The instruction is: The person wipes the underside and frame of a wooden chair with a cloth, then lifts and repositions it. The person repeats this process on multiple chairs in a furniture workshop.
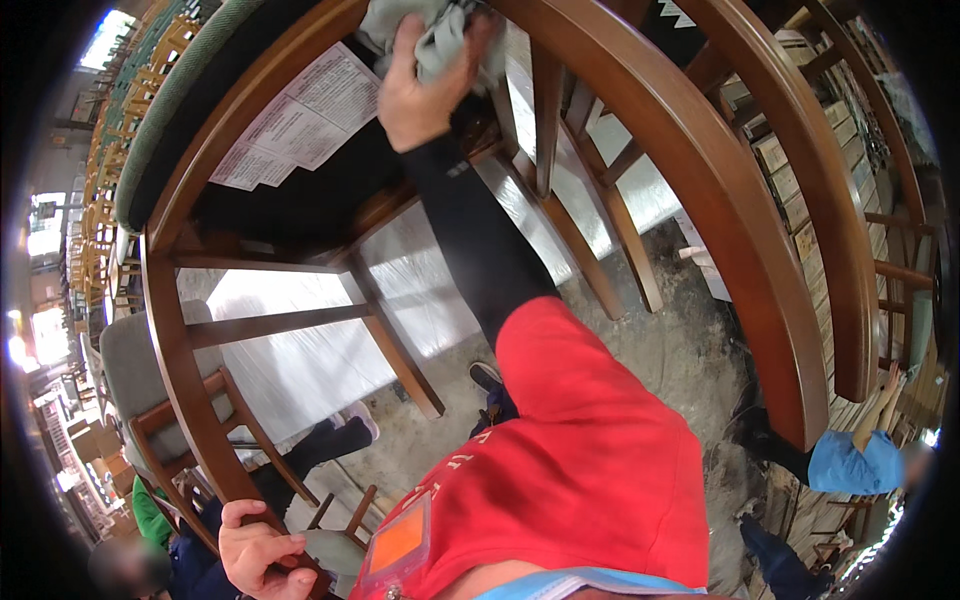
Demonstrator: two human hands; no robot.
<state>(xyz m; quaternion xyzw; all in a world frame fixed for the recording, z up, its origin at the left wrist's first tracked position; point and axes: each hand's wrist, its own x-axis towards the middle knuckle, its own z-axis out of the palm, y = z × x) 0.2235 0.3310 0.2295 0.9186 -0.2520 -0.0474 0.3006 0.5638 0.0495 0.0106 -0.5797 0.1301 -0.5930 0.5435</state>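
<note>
A brown wooden chair frame fills the upper left, tilted so its black underside shows, with white printed labels (300,115) stuck there. Dark green fabric (185,90) covers the seat's edge. At the top, my right hand (425,95) presses a crumpled grey cloth (450,40) against the frame, its fingers partly blurred. My right arm, in a black sleeve, reaches up past the seat's underside. Down at the lower left, my left hand (262,555) curls round the lower end of a long chair leg (185,400).
Curved brown chair parts (700,180) arch along the right. A grey-upholstered chair (150,370) stands at left, before stacked chairs (95,220). Clear plastic sheeting (290,350) lies over the concrete floor. A person in blue (855,465) is at right, another in green (150,515) at lower left.
</note>
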